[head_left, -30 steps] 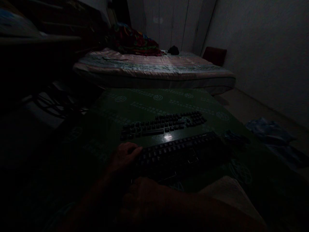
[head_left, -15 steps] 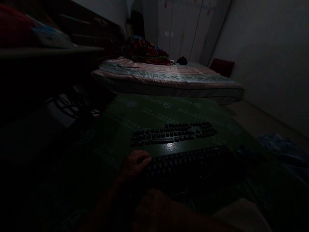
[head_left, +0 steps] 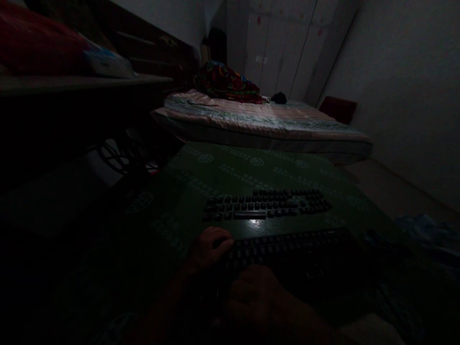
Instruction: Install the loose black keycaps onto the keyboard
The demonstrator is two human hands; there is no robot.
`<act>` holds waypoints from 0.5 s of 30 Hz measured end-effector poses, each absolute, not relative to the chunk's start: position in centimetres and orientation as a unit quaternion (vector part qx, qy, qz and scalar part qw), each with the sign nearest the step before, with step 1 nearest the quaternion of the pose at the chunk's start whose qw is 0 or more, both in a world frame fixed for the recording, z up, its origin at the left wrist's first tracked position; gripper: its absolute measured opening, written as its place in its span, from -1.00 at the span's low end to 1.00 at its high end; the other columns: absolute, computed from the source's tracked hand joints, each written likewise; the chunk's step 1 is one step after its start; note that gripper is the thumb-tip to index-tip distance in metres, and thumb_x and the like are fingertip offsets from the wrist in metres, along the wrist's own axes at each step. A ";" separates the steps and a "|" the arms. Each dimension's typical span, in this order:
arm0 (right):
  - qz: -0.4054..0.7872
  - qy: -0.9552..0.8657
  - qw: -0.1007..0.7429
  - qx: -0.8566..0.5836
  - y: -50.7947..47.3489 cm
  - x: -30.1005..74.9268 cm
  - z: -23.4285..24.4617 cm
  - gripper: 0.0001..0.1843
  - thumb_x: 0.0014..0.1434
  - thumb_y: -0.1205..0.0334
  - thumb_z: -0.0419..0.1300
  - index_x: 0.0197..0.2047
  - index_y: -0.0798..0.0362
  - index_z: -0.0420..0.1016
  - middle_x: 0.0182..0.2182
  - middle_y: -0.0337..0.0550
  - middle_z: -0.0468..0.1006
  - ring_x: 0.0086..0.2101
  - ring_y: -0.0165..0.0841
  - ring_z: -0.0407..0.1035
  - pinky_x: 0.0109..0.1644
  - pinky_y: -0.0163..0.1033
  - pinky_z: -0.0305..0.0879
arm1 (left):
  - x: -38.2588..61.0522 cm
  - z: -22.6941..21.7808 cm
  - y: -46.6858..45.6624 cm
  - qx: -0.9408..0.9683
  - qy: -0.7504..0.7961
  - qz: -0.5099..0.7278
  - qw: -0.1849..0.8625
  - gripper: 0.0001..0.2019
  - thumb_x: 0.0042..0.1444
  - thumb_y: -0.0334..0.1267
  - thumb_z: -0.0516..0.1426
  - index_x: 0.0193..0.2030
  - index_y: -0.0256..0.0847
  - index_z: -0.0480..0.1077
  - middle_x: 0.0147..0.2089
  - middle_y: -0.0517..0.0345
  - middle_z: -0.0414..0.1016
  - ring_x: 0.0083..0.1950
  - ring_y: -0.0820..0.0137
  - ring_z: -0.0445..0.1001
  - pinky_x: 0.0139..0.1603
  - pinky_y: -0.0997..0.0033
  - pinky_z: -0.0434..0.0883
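Note:
A black keyboard (head_left: pixel 287 244) lies on a green-covered table, its lower part lost in shadow. At its left end, my left hand (head_left: pixel 211 247) grips the edge, with the thumb against the top left corner. My right hand (head_left: pixel 255 285) is over the near left part of the keyboard, its fingers curled in; whatever they hold is hidden in the dark. Just beyond the keyboard, loose black keycaps (head_left: pixel 251 207) are laid out in rows in a keyboard pattern, including a long space bar (head_left: pixel 249 215).
The green table cover (head_left: pixel 230 167) has pale printed logos. Dark cable-like shapes (head_left: pixel 384 242) lie right of the keyboard. Beyond the table is a bed (head_left: pixel 273 124) with a bundled blanket (head_left: pixel 230 84). On the left stands a shelf (head_left: pixel 143 80) holding bags; rumpled cloth (head_left: pixel 427 230) sits at right.
My right hand has moved up and to the right over the keyboard. My left hand stays at its left end. The whole view has shifted a little as my head turned.

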State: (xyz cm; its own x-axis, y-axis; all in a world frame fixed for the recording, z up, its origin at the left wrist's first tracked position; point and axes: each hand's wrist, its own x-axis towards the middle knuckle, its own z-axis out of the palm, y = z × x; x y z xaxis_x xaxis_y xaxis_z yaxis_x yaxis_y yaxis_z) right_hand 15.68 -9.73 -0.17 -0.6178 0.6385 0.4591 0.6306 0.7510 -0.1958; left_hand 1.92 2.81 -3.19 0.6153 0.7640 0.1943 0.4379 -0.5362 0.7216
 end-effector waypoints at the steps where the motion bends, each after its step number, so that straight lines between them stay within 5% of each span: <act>1: 0.001 -0.897 0.257 -0.359 -9.5 16.4 0.5 -0.69 0.19 0.13 0.08 -0.54 0.03 0.39 -0.67 -0.26 0.39 -0.67 -0.46 0.20 -0.64 -0.34 0.00 | 1.9 -3.2 2.8 0.837 0.359 0.254 0.324 -0.80 0.06 -0.14 0.07 -0.37 -0.16 0.48 -0.28 0.13 0.55 -0.18 0.34 0.46 -0.11 0.33 0.38; 4: -0.033 -0.888 0.214 -0.406 -8.4 18.5 2.3 -0.63 0.17 0.19 0.11 -0.65 0.08 0.33 -0.74 -0.27 0.35 -0.72 -0.51 0.13 -0.65 -0.37 -0.12 | 1.9 -3.0 2.6 0.833 0.365 0.258 0.326 -0.81 0.06 -0.16 0.07 -0.38 -0.15 0.48 -0.29 0.14 0.55 -0.19 0.35 0.45 -0.12 0.35 0.38; 11: 0.013 -0.809 0.052 -0.585 -4.9 23.3 4.6 -0.76 0.15 0.14 0.11 -0.46 0.05 0.50 -0.50 -0.17 0.53 -0.52 -0.45 0.35 -0.50 -0.38 -0.01 | 1.9 -2.9 2.6 0.837 0.360 0.261 0.318 -0.81 0.06 -0.16 0.07 -0.39 -0.15 0.47 -0.31 0.15 0.55 -0.21 0.35 0.46 -0.14 0.34 0.38; 15: 0.003 -0.764 0.064 -0.642 -2.6 25.8 5.7 -0.78 0.18 0.24 0.05 -0.35 0.06 0.51 -0.39 -0.13 0.54 -0.41 -0.40 0.40 -0.41 -0.37 0.06 | 1.9 -3.1 2.5 0.834 0.366 0.264 0.317 -0.81 0.05 -0.16 0.07 -0.40 -0.15 0.47 -0.32 0.15 0.55 -0.23 0.36 0.45 -0.15 0.36 0.38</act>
State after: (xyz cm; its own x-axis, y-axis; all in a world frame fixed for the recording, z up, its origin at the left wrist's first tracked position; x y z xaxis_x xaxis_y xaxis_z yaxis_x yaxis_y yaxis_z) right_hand 25.78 -2.56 5.71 -0.1684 0.9812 0.0939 0.9805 0.1765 -0.0860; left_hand 1.88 2.54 -3.09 0.5926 0.7778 0.2093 0.4432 -0.5318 0.7216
